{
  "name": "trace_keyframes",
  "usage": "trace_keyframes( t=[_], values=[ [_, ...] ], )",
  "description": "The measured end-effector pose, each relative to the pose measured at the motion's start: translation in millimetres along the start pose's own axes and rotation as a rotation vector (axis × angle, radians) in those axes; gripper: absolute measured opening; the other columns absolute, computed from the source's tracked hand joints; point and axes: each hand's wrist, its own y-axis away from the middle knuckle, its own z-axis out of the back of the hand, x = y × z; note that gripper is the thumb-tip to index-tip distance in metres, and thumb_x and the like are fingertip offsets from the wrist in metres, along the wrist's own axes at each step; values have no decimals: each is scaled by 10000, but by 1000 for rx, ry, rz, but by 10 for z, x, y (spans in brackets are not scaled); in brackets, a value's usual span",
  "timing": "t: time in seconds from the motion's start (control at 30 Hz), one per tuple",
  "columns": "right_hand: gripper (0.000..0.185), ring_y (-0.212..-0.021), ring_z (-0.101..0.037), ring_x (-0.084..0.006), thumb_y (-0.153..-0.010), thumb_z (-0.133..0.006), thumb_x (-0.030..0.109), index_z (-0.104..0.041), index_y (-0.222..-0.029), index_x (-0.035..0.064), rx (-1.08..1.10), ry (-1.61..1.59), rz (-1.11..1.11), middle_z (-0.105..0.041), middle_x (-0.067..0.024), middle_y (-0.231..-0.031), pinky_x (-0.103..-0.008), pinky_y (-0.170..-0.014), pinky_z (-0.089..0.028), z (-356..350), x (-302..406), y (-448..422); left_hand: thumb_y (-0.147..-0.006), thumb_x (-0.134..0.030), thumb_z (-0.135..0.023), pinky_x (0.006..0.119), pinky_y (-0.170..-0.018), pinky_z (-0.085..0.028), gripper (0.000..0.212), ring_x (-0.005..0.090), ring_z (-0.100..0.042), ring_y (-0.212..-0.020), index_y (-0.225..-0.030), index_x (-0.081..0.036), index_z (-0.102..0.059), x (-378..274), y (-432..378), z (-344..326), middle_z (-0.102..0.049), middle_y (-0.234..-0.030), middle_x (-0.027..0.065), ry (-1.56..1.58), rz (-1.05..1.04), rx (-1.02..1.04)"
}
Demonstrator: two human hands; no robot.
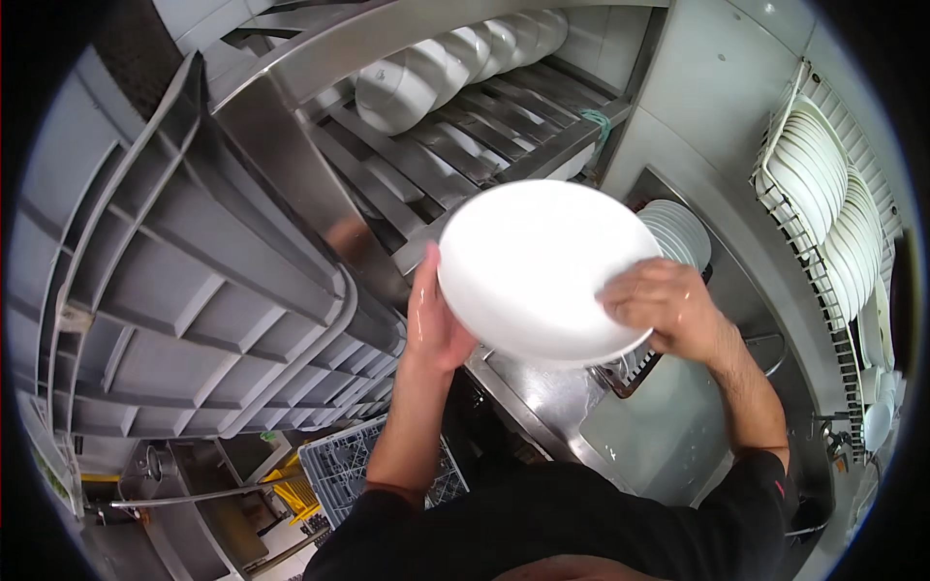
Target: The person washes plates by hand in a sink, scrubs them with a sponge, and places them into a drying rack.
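Observation:
A large white round dish [545, 269] is held up in front of me, tilted, with its bare pale face in view. My left hand [436, 319] supports it at the left edge, thumb along the rim and fingers hidden behind it. At the right edge, my right hand [657, 309] grips the rim, fingers bent over the face; these fingers are blurred. Both hands look wet. Below and right of the dish lies a sink basin [654, 428] of cloudy water. A row of white plates [676, 229] stands in a rack just behind the dish.
White bowls or dishes [399, 91] stand in a row on a slatted metal shelf [465, 152]. Stacked grey plastic crates [196, 290] rise on the left. A wall-mounted wire rack [806, 240] holds many plates on the right. A grey dish rack [341, 465] sits low.

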Motion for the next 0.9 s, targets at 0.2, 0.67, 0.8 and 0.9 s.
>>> trace_keyframes(
  t=[0.2, 0.67, 0.8, 0.9],
  values=[
    [255, -943, -747, -265, -751, -764, 0, -740, -985, 98, -345, -58, 126, -774, -51, -1039, -381, -792, -607, -69, -494, -753, -1100, -545, -373, 483, -1049, -514, 685, 320, -572, -1293, -1544, -24, -372, -185, -401, -75, -521, -1473, 152, -238, -393, 32],
    [514, -844, -722, -297, -829, -810, 347, -705, -1182, -12, -568, -653, -166, -764, -156, -977, -383, -821, -556, -1087, -901, -3390, -898, -336, -712, 514, -1191, -322, 770, 298, -497, -1332, -1504, 30, -409, 28, -668, 332, -487, -1500, 179, -2627, -600, -507],
    [565, -705, -669, -219, -832, -810, 322, -668, -1274, 0, -726, -530, -159, -744, -123, -963, -340, -685, -546, -1395, -1332, -3833, -897, -323, -710, 517, -1189, -328, 769, 305, -494, -1328, -1501, 39, -402, 179, -827, 275, -474, -1508, 186, -2599, -630, -444],
    [590, -589, -594, -136, -824, -820, 267, -637, -1326, 16, -627, -1129, -362, -717, -106, -913, -303, -521, -477, -1472, -1065, -4046, -885, -315, -713, 521, -1185, -335, 769, 313, -498, -1316, -1492, 46, -407, 88, -750, 334, -470, -1507, 192, -2598, -605, -473]
  ],
)
